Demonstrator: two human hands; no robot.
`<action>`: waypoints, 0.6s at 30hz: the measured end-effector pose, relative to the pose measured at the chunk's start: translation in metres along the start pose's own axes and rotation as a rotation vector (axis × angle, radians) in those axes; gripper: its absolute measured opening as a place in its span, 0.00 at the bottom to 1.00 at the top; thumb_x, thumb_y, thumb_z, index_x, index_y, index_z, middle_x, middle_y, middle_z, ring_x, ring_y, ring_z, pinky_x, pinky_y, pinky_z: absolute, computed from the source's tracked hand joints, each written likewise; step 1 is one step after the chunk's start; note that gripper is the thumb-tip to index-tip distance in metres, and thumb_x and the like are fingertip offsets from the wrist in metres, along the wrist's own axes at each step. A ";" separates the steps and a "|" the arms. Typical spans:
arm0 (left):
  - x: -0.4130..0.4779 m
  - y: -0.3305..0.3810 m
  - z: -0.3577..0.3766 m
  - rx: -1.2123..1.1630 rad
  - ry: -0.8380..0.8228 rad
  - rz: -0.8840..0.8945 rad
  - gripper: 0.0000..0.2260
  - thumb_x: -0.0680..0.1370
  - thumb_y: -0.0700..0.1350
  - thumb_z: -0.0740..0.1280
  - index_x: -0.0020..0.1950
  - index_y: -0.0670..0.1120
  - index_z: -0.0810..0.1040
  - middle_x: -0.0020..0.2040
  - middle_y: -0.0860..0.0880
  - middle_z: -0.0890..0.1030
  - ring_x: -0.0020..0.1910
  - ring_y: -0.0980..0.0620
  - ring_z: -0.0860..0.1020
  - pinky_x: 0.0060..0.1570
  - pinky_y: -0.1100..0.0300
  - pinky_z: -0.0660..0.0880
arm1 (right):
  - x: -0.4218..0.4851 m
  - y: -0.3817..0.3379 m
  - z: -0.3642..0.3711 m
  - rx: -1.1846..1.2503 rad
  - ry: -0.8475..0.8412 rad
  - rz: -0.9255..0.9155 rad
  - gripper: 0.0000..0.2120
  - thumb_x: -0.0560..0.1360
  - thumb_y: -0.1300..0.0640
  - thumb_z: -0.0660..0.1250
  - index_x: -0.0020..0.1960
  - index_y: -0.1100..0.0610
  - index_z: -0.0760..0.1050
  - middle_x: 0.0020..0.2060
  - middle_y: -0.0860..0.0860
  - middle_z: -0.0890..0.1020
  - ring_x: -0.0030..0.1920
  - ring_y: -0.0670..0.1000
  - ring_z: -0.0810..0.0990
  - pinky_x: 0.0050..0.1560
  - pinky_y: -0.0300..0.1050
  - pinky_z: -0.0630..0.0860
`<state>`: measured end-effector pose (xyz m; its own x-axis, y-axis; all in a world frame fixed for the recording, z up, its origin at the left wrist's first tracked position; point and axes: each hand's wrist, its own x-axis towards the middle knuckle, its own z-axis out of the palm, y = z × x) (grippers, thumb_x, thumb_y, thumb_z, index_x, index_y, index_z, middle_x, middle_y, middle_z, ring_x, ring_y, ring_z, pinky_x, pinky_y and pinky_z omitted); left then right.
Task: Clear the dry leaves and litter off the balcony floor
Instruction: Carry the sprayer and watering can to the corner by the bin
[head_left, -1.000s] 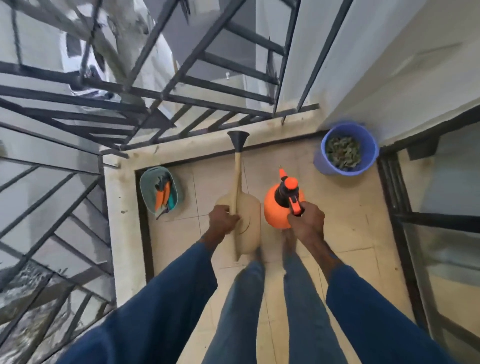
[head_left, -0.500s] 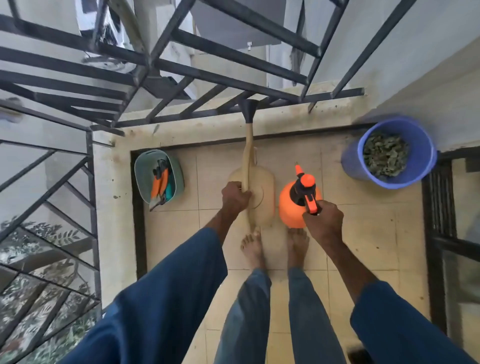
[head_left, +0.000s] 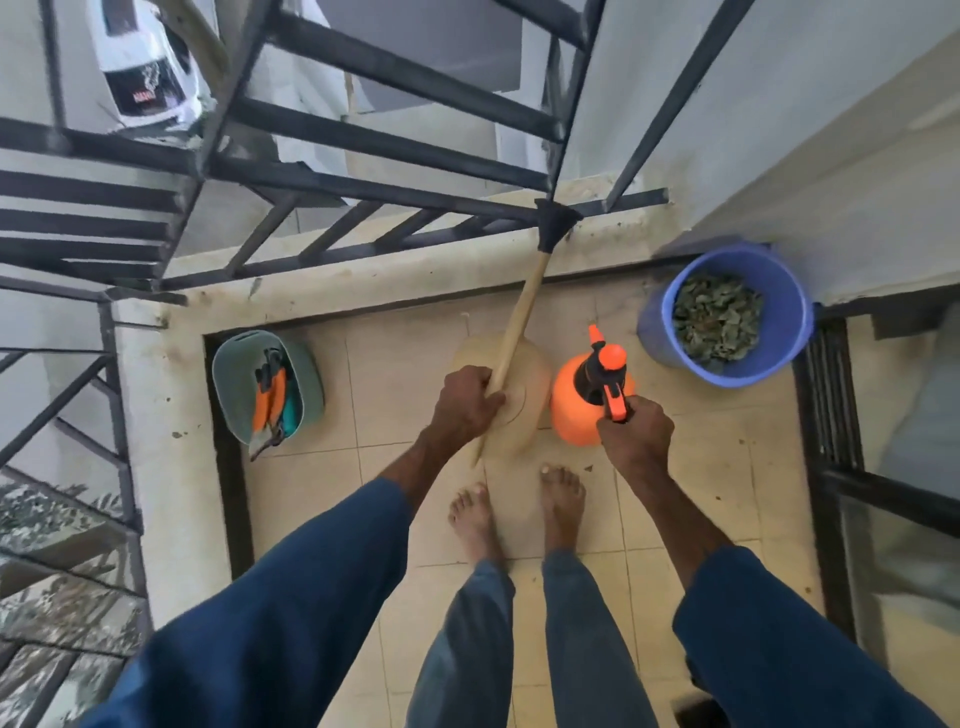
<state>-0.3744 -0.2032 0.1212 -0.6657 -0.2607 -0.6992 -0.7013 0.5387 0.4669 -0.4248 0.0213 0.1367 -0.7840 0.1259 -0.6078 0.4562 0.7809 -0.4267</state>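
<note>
**Tools in both hands, leaves already bucketed**

Head view: The left hand (head_left: 467, 408) is clenched around a wooden handle (head_left: 524, 312) that slants up to a black flared cap near the railing (head_left: 363, 182). A beige scoop (head_left: 530, 379), probably a dustpan, sits just behind that grip. The right hand (head_left: 636, 441) grasps the orange trigger grip of a sprayer (head_left: 574, 415), whose body hangs low over the balcony floor (head_left: 395, 374). The dry leaves (head_left: 717, 322) fill a blue bucket (head_left: 654, 332) in the floor's far right corner. Only a few crumbs (head_left: 589, 468) show on the tiles by the bare feet.

This looks like tidying tools away. It would go best by keeping the long handle clear of the bars and setting the sprayer down upright near an edge.

The tiles are pale, smooth and slightly stained, and the railing is flat dark metal. The bucket and sprayer are glossy rounded plastic. A teal basket (head_left: 234, 384) at the left edge holds orange-handled tools.
</note>
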 end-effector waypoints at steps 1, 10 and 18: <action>0.007 0.008 0.005 0.010 -0.020 0.013 0.12 0.78 0.48 0.72 0.52 0.39 0.83 0.48 0.42 0.84 0.48 0.44 0.80 0.44 0.57 0.71 | 0.005 0.007 -0.001 0.005 0.016 0.024 0.02 0.69 0.68 0.69 0.39 0.64 0.79 0.31 0.55 0.77 0.33 0.57 0.72 0.28 0.39 0.62; 0.026 0.048 0.055 -0.033 -0.031 0.012 0.13 0.78 0.46 0.73 0.40 0.38 0.79 0.35 0.47 0.75 0.36 0.49 0.73 0.33 0.61 0.65 | 0.008 0.074 0.006 0.063 0.075 0.188 0.03 0.68 0.70 0.68 0.37 0.64 0.78 0.28 0.53 0.76 0.33 0.59 0.74 0.35 0.45 0.65; 0.048 0.083 0.052 -0.169 0.080 0.042 0.12 0.78 0.48 0.73 0.52 0.39 0.85 0.45 0.43 0.84 0.46 0.45 0.82 0.49 0.54 0.78 | -0.004 0.103 0.006 0.078 0.062 0.240 0.07 0.68 0.70 0.67 0.34 0.61 0.75 0.29 0.54 0.76 0.32 0.58 0.74 0.29 0.42 0.62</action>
<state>-0.4514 -0.1298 0.0981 -0.7084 -0.3073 -0.6354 -0.7012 0.4094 0.5837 -0.3719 0.0977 0.0908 -0.6726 0.3407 -0.6570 0.6614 0.6750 -0.3271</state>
